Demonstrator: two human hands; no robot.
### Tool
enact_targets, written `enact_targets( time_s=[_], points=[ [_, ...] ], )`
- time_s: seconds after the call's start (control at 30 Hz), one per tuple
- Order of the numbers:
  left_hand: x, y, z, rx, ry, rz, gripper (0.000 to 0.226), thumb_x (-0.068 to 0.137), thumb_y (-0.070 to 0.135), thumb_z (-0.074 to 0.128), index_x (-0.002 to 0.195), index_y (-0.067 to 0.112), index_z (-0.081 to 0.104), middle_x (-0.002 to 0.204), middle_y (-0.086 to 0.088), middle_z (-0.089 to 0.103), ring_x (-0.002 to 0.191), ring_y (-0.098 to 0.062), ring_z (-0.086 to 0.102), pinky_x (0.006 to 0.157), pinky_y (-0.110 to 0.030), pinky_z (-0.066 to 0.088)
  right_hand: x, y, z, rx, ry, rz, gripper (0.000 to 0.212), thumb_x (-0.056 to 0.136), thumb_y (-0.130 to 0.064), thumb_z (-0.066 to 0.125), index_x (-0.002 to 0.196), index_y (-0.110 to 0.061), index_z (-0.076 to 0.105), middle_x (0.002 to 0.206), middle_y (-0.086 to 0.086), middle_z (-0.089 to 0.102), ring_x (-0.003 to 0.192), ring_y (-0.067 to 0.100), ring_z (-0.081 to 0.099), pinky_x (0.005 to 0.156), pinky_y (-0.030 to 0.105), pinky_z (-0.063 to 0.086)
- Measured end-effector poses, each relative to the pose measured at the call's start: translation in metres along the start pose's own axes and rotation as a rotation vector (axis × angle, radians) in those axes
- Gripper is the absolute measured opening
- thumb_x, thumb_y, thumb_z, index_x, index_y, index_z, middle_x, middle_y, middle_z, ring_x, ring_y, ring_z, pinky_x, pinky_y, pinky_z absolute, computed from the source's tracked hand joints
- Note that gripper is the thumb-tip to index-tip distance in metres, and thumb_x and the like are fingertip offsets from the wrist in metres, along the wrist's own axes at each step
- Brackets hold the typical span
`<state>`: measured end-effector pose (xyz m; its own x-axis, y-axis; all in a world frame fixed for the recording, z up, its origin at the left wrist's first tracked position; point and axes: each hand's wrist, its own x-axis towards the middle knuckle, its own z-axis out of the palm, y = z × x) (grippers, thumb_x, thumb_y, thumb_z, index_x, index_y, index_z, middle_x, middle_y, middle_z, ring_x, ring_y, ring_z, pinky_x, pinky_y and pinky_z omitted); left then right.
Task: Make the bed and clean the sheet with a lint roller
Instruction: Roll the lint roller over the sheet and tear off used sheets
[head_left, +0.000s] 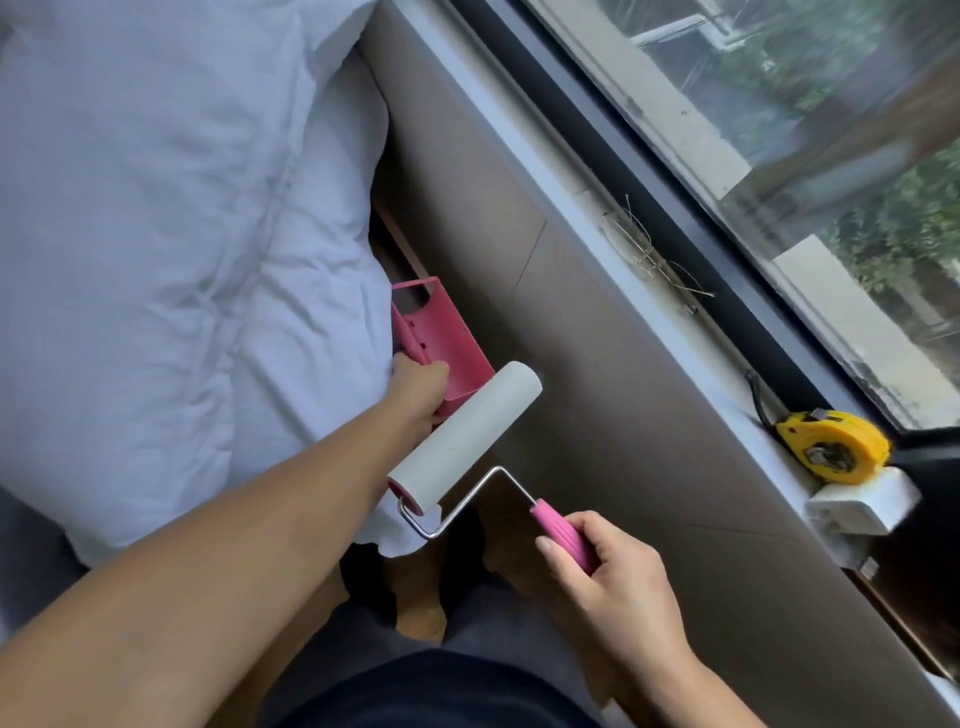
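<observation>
- Roller: bare, out of its cover, in the air just off the sheet's edge.
- Right hand: wrapped around roller handle.
- Left hand: gripping pink cover against sheet edge.
- Step, likely: uncovering done; next, drop cover, roll across sheet.

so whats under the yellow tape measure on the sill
The yellow tape measure rests on a white block on the window sill. What the block is, and its underside, cannot be seen.

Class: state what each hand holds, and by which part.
Right hand: white lint roller, by its pink handle. Left hand: pink plastic roller cover, at its near end.
</observation>
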<state>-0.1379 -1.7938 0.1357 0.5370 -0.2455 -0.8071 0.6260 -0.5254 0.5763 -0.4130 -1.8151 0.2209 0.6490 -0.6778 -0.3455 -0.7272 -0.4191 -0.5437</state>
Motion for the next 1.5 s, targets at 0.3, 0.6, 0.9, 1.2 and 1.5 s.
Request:
enact_targets(
  time_s=[0.3,0.6,0.9,1.2,1.5],
  points=[
    [-0.083,0.023,-0.076,-0.261,-0.355,0.288,0.043,0.082,0.031,0.057,0.124,0.039,0.052,0.108,-0.007,0.069,0.085,-0.025,0.073,0.061,-0.033,0.057,-0.033,-0.042,0.017,0.133,0.115,-0.046,0.036,0.078,-0.068,0.058,0.1,-0.04,0.062,0.079,-0.017,0.066,0.067,0.007,0.066,0.061,0.036,0.056],
    [-0.14,0.031,-0.163,-0.137,-0.287,0.525,0.042,0.088,0.059,0.048,0.122,0.038,0.062,0.118,0.002,0.071,0.109,-0.022,0.068,0.092,-0.042,0.054,-0.03,-0.09,0.009,0.079,0.118,-0.232,0.024,0.08,-0.057,0.066,0.1,-0.044,0.063,0.08,-0.022,0.065,0.072,0.004,0.061,0.056,0.014,0.044],
    [-0.197,0.013,-0.245,0.011,-0.153,0.674,0.046,0.085,0.05,0.066,0.13,0.048,0.056,0.12,0.004,0.071,0.108,-0.019,0.069,0.084,-0.025,0.055,0.005,-0.114,-0.02,0.091,0.0,-0.534,0.019,0.082,-0.061,0.056,0.095,-0.047,0.059,0.082,-0.023,0.063,0.074,0.004,0.059,0.059,0.012,0.041],
    [-0.214,-0.022,-0.305,0.09,-0.046,0.667,0.056,0.084,0.051,0.071,0.136,0.049,0.049,0.125,0.004,0.068,0.108,-0.021,0.069,0.09,-0.037,0.053,0.019,-0.165,-0.022,0.282,-0.049,-0.65,0.009,0.092,-0.037,0.061,0.097,-0.043,0.065,0.084,-0.01,0.063,0.074,0.008,0.061,0.059,0.01,0.041],
    [-0.211,-0.033,-0.358,0.207,0.055,0.653,0.077,0.058,0.065,0.081,0.128,0.056,0.051,0.12,0.02,0.066,0.107,-0.008,0.067,0.092,-0.035,0.055,0.016,-0.211,0.0,0.55,-0.19,-0.537,0.029,0.091,-0.047,0.05,0.109,-0.043,0.071,0.07,0.002,0.061,0.05,0.016,0.047,0.044,0.022,0.039]
  ],
)
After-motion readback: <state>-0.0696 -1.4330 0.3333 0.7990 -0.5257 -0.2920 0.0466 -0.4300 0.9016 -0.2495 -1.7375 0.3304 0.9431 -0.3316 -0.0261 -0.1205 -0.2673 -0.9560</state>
